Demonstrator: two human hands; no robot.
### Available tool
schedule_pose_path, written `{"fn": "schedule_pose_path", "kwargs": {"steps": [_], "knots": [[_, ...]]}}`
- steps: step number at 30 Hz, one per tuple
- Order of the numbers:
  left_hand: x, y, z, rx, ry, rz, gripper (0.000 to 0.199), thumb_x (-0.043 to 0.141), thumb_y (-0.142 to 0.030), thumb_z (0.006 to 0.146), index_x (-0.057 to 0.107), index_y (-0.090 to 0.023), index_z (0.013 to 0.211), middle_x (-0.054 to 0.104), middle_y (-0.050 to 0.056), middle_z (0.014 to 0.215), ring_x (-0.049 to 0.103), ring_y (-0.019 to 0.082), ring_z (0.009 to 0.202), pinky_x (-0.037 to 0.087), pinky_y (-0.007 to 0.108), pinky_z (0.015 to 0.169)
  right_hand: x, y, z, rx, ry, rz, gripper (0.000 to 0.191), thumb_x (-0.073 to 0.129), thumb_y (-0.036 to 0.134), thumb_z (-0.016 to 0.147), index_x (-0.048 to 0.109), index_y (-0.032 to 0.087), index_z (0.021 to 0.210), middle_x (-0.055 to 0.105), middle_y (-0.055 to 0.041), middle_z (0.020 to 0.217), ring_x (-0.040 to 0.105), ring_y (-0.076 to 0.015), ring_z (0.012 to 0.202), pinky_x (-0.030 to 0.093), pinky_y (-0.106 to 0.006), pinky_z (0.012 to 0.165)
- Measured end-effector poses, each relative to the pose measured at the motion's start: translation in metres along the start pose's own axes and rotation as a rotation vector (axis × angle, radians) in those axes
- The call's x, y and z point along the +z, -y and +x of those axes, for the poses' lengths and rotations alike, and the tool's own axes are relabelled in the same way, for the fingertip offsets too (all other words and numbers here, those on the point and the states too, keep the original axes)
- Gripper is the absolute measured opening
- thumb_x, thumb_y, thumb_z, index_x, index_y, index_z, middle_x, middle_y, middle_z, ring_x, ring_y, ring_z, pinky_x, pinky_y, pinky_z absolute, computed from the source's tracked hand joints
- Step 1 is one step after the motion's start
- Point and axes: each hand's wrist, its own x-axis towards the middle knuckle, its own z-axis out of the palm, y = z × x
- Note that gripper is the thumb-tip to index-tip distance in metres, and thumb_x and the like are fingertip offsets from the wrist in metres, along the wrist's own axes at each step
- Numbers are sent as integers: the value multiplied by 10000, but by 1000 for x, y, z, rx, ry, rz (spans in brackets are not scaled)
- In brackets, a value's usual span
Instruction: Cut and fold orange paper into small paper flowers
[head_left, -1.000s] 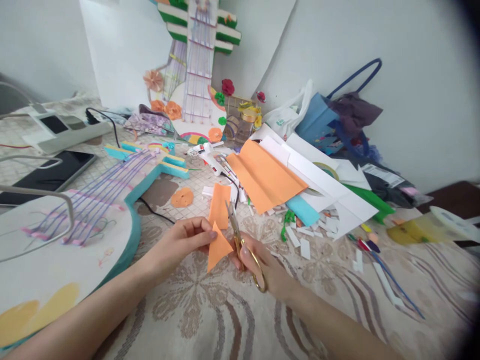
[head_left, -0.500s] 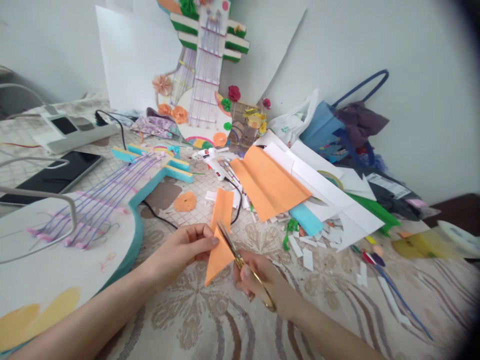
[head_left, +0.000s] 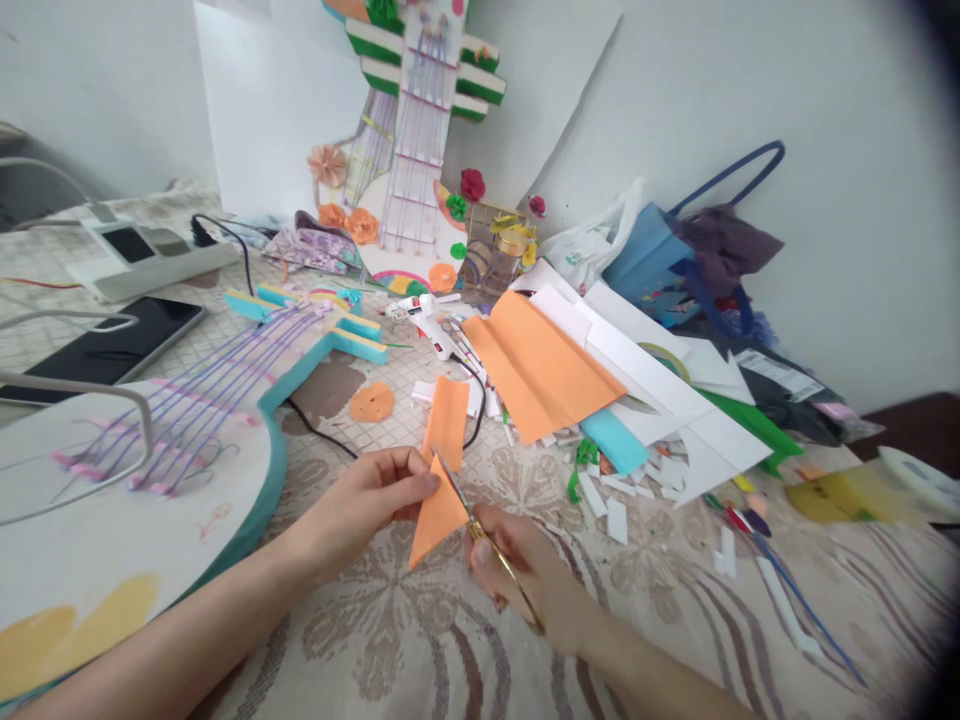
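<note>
Between the thumb and fingers of my left hand [head_left: 386, 492] is a folded piece of orange paper [head_left: 437, 515], its lower end coming to a slanted point. My right hand [head_left: 517, 560] grips gold-handled scissors [head_left: 463, 495], whose blades lie along the paper's right edge, close together. Behind the paper, a flat orange strip [head_left: 448, 415] rests on the cloth. A round orange paper piece [head_left: 371, 402] lies to the left of that strip. To the left of my left hand is a white and turquoise craft guitar [head_left: 247, 440] with purple strings.
A white glue gun [head_left: 435, 330] with a black cord lies beyond the strip. To its right are a large orange sheet [head_left: 540, 365], white sheets [head_left: 720, 440] and paper scraps [head_left: 616, 520]. A phone [head_left: 112, 345] lies at left. Another craft guitar [head_left: 412, 190] leans against the wall.
The scissor blades have closed along the paper's edge, and the handles have drawn together. My left hand holds the paper in nearly the same place.
</note>
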Motion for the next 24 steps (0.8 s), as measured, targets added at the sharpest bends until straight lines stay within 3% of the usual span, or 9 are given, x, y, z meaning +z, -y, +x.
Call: {"fn": "schedule_pose_path", "kwargs": {"steps": [9, 24], "knots": [[2, 1, 0, -7, -25, 18, 234, 687, -298, 714, 512, -158, 646, 607, -17, 656, 535, 96, 610, 431, 241, 641, 3, -10, 2, 45, -35, 66, 382, 480, 541, 839, 397, 190, 714, 338, 66, 539, 306, -67, 460, 271, -193, 433], [1, 1, 0, 2, -30, 23, 230, 689, -294, 713, 515, -161, 646, 614, -11, 673, 542, 103, 627, 436, 253, 657, 2, 0, 1, 31, -32, 11, 466, 421, 635, 818, 382, 191, 681, 347, 58, 526, 322, -71, 445, 272, -198, 425]]}}
